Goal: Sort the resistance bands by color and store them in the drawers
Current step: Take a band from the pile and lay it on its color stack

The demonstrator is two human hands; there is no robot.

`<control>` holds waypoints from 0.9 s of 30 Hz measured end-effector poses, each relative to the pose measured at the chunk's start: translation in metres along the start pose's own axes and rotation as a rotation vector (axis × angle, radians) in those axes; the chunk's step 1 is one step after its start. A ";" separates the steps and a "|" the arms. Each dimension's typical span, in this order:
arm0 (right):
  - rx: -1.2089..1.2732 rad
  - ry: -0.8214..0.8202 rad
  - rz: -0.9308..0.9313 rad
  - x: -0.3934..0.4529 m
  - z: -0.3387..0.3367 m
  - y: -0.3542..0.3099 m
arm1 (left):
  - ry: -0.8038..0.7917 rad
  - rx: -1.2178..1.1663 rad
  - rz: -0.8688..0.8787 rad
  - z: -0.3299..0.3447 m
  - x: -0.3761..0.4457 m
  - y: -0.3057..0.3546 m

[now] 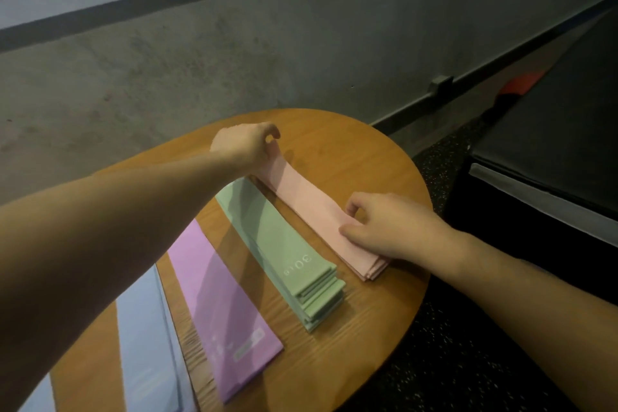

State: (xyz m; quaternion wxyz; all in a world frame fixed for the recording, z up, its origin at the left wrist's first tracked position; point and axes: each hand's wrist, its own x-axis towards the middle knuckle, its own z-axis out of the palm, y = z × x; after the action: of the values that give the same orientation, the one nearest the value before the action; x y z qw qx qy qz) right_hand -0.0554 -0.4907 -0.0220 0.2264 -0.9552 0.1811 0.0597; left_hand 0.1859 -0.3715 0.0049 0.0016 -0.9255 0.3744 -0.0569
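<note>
Where visible, green bands read "30 LB".

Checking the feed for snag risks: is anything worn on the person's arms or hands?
No. Both forearms are bare as far as the view shows, with no sleeves in sight. The left hand and right hand show no gloves, rings, watch or wristband.
</note>
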 end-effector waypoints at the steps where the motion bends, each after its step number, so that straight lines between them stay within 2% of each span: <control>1: -0.015 0.007 -0.003 -0.001 0.000 0.000 | -0.006 0.037 0.016 0.002 0.000 0.000; 10: -0.118 0.064 -0.010 -0.004 -0.001 0.002 | -0.031 0.197 0.025 0.009 0.000 -0.004; 20: -0.084 0.053 0.010 -0.008 -0.002 0.002 | 0.046 0.151 0.067 0.007 0.002 -0.001; 27: -0.015 0.234 -0.100 -0.020 -0.015 -0.023 | 0.158 0.087 0.141 -0.020 -0.031 0.000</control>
State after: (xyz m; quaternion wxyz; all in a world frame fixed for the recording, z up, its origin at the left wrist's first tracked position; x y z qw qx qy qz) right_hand -0.0649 -0.4716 0.0049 0.1991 -0.9651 0.1580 -0.0623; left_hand 0.1613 -0.3494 0.0216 0.0163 -0.8887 0.4345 -0.1456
